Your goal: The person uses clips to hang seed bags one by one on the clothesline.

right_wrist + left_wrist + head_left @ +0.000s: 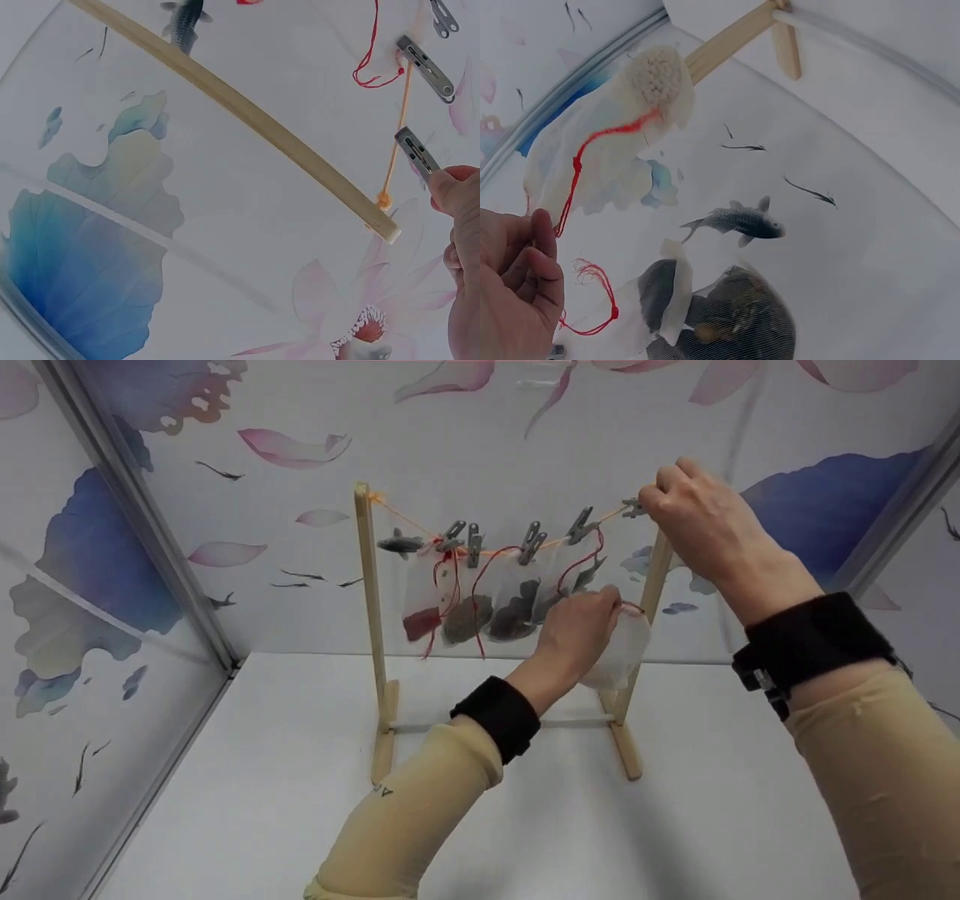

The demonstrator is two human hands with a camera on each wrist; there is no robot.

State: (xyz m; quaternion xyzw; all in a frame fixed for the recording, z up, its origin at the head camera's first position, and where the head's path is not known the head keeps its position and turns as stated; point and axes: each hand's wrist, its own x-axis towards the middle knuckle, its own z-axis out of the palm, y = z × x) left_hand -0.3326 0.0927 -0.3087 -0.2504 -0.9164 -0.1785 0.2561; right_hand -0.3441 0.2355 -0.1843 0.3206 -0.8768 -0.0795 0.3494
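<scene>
My left hand [576, 630] pinches the top of a translucent white drawstring pouch [622, 656], which hangs below it. In the left wrist view, pale small pieces fill the bottom of this pouch [656, 82], and a red cord [577, 166] trails from it. Up by the right post, my right hand [709, 521] grips the end of a grey clothespin [416, 154] on the orange line [388, 172]. Left of it, several similar pouches with dark, brown or red contents hang from the line by grey clothespins [532, 542].
A wooden frame with a left post [369, 592] and a right post [247, 116] carries the line. Its feet [626, 750] stand on a white table [300, 780]. Close behind rises a wall panel [300, 510] printed with fish and petals, with side panels left and right.
</scene>
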